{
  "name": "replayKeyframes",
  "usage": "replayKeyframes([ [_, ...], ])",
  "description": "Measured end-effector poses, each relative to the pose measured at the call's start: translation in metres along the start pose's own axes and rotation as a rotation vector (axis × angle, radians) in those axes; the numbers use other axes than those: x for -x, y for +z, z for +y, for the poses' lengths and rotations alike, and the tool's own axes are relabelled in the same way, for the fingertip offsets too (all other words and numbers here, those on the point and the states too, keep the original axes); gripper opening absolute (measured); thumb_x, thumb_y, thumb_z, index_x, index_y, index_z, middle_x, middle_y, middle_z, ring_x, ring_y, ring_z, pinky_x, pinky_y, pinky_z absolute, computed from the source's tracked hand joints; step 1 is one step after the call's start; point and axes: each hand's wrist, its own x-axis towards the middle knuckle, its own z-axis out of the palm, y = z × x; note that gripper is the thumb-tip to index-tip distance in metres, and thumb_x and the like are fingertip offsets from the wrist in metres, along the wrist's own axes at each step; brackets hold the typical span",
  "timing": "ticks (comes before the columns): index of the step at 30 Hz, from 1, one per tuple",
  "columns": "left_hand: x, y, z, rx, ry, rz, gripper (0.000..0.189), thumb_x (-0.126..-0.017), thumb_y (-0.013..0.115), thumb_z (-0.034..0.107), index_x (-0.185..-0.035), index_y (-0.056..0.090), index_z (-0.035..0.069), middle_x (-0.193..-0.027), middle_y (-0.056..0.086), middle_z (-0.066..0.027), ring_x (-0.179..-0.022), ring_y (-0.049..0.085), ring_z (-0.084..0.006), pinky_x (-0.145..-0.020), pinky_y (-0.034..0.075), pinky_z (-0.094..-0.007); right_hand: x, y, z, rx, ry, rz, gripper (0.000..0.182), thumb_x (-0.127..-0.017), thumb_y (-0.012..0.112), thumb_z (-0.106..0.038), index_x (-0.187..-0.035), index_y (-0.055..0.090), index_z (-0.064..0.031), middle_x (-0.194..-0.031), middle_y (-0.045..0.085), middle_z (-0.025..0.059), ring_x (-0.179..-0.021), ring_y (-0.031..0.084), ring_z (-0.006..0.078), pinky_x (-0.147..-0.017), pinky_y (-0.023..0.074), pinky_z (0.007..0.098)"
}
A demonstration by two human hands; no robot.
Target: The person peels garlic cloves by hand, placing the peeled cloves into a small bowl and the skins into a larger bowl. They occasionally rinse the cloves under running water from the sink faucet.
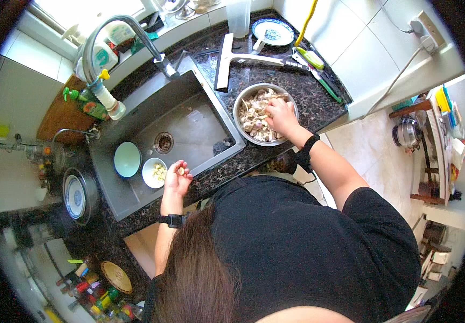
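My left hand (178, 179), palm up with curled fingers, holds a garlic clove (181, 171) above the near edge of the sink. Beside it, inside the sink, a small white bowl (146, 177) contains peeled garlic cloves (159, 172). A pale green bowl (127, 159) stands to its left. My right hand (279, 115) reaches into a steel bowl (242, 133) full of garlic bulbs and skins (256, 113). Its fingertips touch the garlic; whether they grip a piece is hidden.
The dark sink (188, 117) has a curved faucet (125, 20) over it. Behind the steel bowl lie a squeegee (252, 57), a blue-patterned plate (273, 32) and a green-handled tool (329, 89). A pump bottle (91, 105) and a wooden board (54, 115) stand left of the sink.
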Motion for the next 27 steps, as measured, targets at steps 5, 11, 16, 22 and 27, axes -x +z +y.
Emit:
replayKeyframes([
  [5,-0.006,0.011,-0.001,-0.043,-0.016,-0.037,0.008,-0.08,0.059,0.017,-0.084,0.056,0.011,-0.076,0.056,-0.0003,-0.062,0.048,-0.0129,-0.055,0.039,-0.0271,0.006,-0.004,0.0,0.075,0.03,-0.046,0.019,-0.067,0.067,-0.02,-0.084,0.063,-0.0142,-0.093,0.052,0.0028,-0.099,0.048,0.0209,-0.079,0.032,0.0407],
  [11,-0.011,0.024,-0.001,-0.095,-0.046,-0.074,0.009,-0.079,0.06,0.019,-0.082,0.057,0.011,-0.074,0.057,0.0011,-0.062,0.049,-0.0121,-0.056,0.04,-0.027,0.005,0.004,-0.007,0.077,-0.039,0.111,0.005,-0.071,0.064,-0.019,-0.073,0.065,-0.0148,-0.105,0.051,0.0037,-0.101,0.045,0.0232,-0.081,0.0308,0.0404],
  [16,-0.008,0.037,-0.001,-0.114,-0.063,-0.069,0.009,-0.08,0.059,0.02,-0.081,0.056,0.011,-0.075,0.057,0.0008,-0.062,0.049,-0.0121,-0.056,0.04,-0.0269,0.001,0.007,-0.009,0.13,0.01,0.017,0.01,-0.072,0.062,-0.021,-0.071,0.065,-0.0114,-0.108,0.051,0.0032,-0.105,0.043,0.0222,-0.082,0.0308,0.0414],
  [22,-0.015,0.034,-0.009,-0.07,-0.123,-0.077,0.01,-0.082,0.056,0.018,-0.083,0.055,0.008,-0.075,0.056,-0.0009,-0.06,0.048,-0.0121,-0.052,0.04,-0.0262,0.005,0.01,-0.007,0.219,0.035,-0.046,0.012,-0.069,0.059,-0.017,-0.074,0.065,-0.0076,-0.114,0.051,0.0059,-0.107,0.044,0.0241,-0.085,0.0323,0.0439],
  [27,-0.019,0.042,-0.019,-0.073,-0.186,-0.13,0.011,-0.082,0.057,0.017,-0.085,0.055,0.006,-0.077,0.057,-0.0035,-0.063,0.05,-0.0127,-0.056,0.043,-0.0272,0.006,0.005,-0.016,0.031,0.049,0.091,0.009,-0.073,0.061,-0.019,-0.075,0.064,-0.0104,-0.111,0.054,0.0018,-0.108,0.043,0.022,-0.085,0.0303,0.0429],
])
